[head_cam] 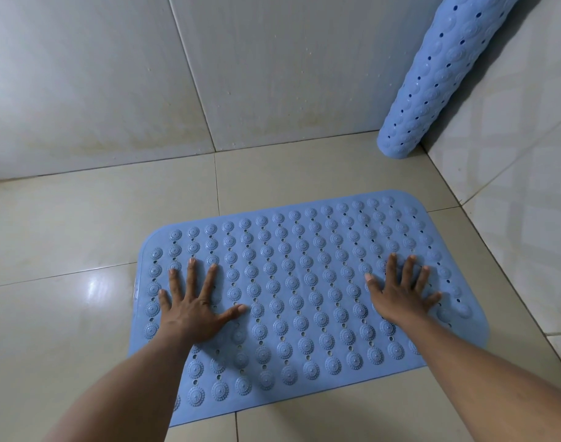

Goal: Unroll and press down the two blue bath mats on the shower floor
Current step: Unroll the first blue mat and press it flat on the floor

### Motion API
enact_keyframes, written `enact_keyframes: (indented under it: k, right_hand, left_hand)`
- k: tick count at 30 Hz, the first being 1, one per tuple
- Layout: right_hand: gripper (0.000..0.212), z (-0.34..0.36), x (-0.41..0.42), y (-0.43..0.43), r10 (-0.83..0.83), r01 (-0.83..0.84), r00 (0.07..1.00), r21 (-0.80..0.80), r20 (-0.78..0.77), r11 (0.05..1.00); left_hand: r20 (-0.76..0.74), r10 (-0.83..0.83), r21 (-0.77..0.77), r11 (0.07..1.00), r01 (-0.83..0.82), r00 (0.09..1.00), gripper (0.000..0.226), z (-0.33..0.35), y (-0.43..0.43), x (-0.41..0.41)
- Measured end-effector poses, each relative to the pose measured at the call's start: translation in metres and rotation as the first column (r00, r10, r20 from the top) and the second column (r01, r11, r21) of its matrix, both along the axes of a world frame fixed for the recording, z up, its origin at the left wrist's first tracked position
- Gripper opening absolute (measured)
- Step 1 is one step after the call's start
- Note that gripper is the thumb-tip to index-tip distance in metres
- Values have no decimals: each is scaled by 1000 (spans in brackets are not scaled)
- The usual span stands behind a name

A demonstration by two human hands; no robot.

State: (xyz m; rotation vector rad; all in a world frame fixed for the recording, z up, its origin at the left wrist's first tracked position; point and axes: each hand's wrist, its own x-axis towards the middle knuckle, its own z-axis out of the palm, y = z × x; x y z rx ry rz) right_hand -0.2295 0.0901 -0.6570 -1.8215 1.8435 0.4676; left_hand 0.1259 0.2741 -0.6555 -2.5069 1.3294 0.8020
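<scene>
One blue bath mat (304, 282) lies unrolled and flat on the tiled shower floor, its knobbly studs and small holes facing up. My left hand (193, 306) presses flat on its left part with fingers spread. My right hand (403, 290) presses flat on its right part, fingers spread as well. The second blue mat (444, 71) is rolled into a tube and leans upright in the back right corner, its lower end on the floor.
Beige glossy floor tiles (65, 250) stretch to the left and in front of the mat. A grey tiled wall (145, 74) rises behind, and a pale patterned wall (527, 186) stands close to the mat's right edge.
</scene>
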Motion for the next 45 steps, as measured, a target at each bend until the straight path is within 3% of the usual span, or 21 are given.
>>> enact_keyframes:
  k: [8,14,22,26,30,34,45]
  right_hand:
    - [84,2,-2,-6,-11,11,1000,-6,27,1000]
    - [75,1,-5,-7,168,-157,986,-312,8,937]
    - [71,-3,3,-53,284,-239,957,-390,61,889]
    - [71,-7,8,-96,318,-234,944,-497,91,836]
    - [75,-20,15,-128,321,-231,942,-494,102,838]
    - [69,-38,16,-126,332,-219,940,-604,80,766]
    - [72,-32,16,-127,328,-262,944,-545,26,796]
  left_hand:
    - [5,-8,-6,1000,8,1000,120,0,-2,5]
    - [126,-30,-244,968,60,992,105,-14,5,-14]
    - [135,-161,-450,869,205,978,94,-16,-77,-76]
    - [126,-222,-465,848,255,967,92,-14,-142,-113]
    - [78,-260,-452,851,267,962,85,-25,-189,-147]
    - [134,-237,-454,848,272,962,82,-36,-190,-154]
    - [145,-286,-399,859,321,947,79,-34,-190,-155]
